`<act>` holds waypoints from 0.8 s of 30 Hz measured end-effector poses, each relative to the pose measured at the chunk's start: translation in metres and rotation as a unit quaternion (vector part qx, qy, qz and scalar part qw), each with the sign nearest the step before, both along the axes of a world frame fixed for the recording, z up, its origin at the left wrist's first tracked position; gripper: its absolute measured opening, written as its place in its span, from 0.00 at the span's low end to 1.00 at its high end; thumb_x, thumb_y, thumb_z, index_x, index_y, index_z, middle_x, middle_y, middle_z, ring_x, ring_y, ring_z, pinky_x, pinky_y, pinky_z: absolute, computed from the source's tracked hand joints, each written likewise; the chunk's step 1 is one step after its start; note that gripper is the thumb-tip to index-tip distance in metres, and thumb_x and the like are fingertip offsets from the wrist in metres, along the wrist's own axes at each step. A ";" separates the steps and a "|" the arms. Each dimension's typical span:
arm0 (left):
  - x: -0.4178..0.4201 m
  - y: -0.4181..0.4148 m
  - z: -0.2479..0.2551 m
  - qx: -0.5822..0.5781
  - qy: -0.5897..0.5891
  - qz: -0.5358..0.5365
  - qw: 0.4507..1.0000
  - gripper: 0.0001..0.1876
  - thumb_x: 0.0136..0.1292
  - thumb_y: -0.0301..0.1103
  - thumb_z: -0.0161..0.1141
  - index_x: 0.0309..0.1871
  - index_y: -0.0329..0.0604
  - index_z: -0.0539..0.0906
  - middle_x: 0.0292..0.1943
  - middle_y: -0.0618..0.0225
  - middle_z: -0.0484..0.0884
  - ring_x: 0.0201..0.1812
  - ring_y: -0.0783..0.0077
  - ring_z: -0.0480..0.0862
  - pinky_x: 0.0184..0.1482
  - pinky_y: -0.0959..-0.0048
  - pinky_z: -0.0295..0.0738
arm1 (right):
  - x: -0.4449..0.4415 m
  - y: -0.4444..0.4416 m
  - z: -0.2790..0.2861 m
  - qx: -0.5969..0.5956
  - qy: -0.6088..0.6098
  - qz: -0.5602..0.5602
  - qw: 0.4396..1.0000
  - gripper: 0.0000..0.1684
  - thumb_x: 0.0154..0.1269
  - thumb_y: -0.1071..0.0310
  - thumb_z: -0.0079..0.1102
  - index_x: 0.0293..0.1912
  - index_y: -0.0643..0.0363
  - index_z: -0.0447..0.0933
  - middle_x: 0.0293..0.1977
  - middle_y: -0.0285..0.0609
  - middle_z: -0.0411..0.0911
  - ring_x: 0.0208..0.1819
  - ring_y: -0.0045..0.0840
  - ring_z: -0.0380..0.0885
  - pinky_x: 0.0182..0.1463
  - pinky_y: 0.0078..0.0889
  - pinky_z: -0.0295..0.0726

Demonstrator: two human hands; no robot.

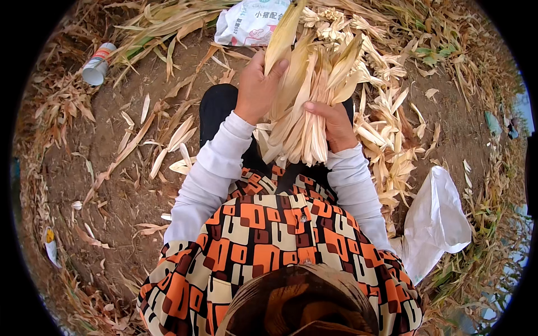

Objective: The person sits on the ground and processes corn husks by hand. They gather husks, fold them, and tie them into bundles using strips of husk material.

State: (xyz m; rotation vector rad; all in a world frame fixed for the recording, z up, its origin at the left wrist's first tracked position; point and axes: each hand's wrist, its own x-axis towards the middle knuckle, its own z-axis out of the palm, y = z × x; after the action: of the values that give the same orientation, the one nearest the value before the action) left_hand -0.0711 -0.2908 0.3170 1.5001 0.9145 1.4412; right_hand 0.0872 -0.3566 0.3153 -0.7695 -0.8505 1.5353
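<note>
A fanned bundle of dry, pale corn husks [313, 138] is in my right hand [336, 124], its thumb pressed across the front. My left hand [258, 90] grips a long yellowish husk [283, 40] between thumb and fingers, at the left side of the bundle. The fingers of both hands are partly hidden behind the husks. The bundle is above my lap, between my knees. Just beyond it and to the right, a heap of tied-looking husk bunches [380, 77] lies on the ground.
A white printed sack [248, 25] with writing lies ahead. To the right stands a crumpled white bag [437, 227], near loose husks [382, 143]. A paper cup [98, 65] lies far left. Dry corn stalks and leaves [483, 46] ring the bare soil [126, 210].
</note>
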 end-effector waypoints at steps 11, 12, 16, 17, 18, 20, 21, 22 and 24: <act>-0.026 0.002 -0.017 0.131 0.261 0.061 0.955 0.31 0.71 0.53 0.53 0.63 0.32 0.68 0.53 0.48 0.77 0.53 0.49 0.79 0.54 0.63 0.74 | -0.006 0.048 -0.038 0.004 0.053 -0.150 0.987 0.28 0.57 0.76 0.66 0.58 0.67 0.71 0.47 0.44 0.79 0.45 0.27 0.81 0.50 0.29 0.82; -0.022 0.000 -0.024 0.121 0.252 0.035 0.959 0.35 0.70 0.57 0.52 0.63 0.31 0.67 0.54 0.45 0.74 0.55 0.48 0.76 0.57 0.59 0.71 | -0.011 0.049 -0.037 0.004 0.064 -0.142 0.988 0.28 0.57 0.76 0.66 0.58 0.67 0.70 0.48 0.43 0.79 0.45 0.27 0.81 0.50 0.29 0.81; 0.005 -0.008 -0.046 0.145 0.272 0.087 0.947 0.37 0.69 0.58 0.50 0.65 0.30 0.65 0.57 0.46 0.73 0.57 0.47 0.70 0.60 0.53 0.63 | -0.025 0.048 -0.040 0.021 0.098 -0.109 0.989 0.30 0.58 0.73 0.69 0.59 0.64 0.69 0.51 0.41 0.77 0.50 0.25 0.78 0.53 0.27 0.79; 0.005 -0.012 -0.046 0.136 0.321 0.081 0.934 0.38 0.69 0.58 0.51 0.66 0.30 0.65 0.57 0.46 0.72 0.56 0.47 0.70 0.60 0.52 0.62 | -0.026 0.048 -0.045 0.023 0.095 -0.105 0.990 0.30 0.58 0.72 0.70 0.59 0.63 0.69 0.51 0.41 0.77 0.51 0.25 0.78 0.53 0.27 0.79; 0.004 -0.014 -0.044 0.130 0.370 0.069 0.917 0.38 0.68 0.58 0.51 0.66 0.30 0.64 0.57 0.46 0.72 0.56 0.47 0.70 0.61 0.51 0.61 | -0.023 0.048 -0.052 -0.004 0.075 -0.099 0.992 0.31 0.58 0.70 0.72 0.59 0.63 0.69 0.49 0.40 0.77 0.50 0.23 0.77 0.52 0.25 0.79; -0.005 -0.021 -0.043 0.096 0.446 0.029 0.889 0.43 0.65 0.59 0.54 0.70 0.29 0.60 0.60 0.47 0.71 0.61 0.48 0.68 0.64 0.49 0.56 | -0.033 0.045 -0.051 -0.004 0.044 -0.096 0.994 0.29 0.58 0.71 0.71 0.57 0.64 0.71 0.47 0.39 0.78 0.46 0.21 0.78 0.49 0.24 0.78; -0.013 -0.023 -0.045 0.111 0.469 0.029 0.876 0.44 0.64 0.59 0.56 0.70 0.29 0.59 0.61 0.47 0.71 0.62 0.47 0.67 0.65 0.50 0.55 | -0.038 0.045 -0.048 -0.008 0.027 -0.081 0.996 0.28 0.58 0.71 0.71 0.57 0.65 0.72 0.46 0.39 0.79 0.45 0.20 0.78 0.49 0.23 0.78; -0.021 -0.026 -0.053 0.127 0.489 0.027 0.863 0.46 0.62 0.59 0.57 0.71 0.29 0.58 0.62 0.47 0.70 0.64 0.47 0.67 0.67 0.51 0.55 | -0.042 0.047 -0.052 -0.008 -0.012 -0.079 0.997 0.28 0.58 0.71 0.71 0.57 0.65 0.73 0.46 0.38 0.79 0.44 0.19 0.78 0.49 0.23 0.78; -0.039 -0.019 -0.058 0.037 0.410 -0.080 0.908 0.54 0.54 0.57 0.69 0.72 0.30 0.53 0.65 0.46 0.68 0.68 0.49 0.66 0.69 0.57 0.57 | -0.057 0.052 -0.063 -0.014 -0.055 -0.074 0.996 0.28 0.59 0.69 0.71 0.57 0.67 0.73 0.46 0.38 0.80 0.44 0.18 0.78 0.48 0.23 0.77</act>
State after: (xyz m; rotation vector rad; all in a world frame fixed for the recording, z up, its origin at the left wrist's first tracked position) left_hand -0.1098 -0.3095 0.2588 2.2382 1.1790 0.6954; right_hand 0.0306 -0.3043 0.2519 -0.9236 -0.8351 1.3861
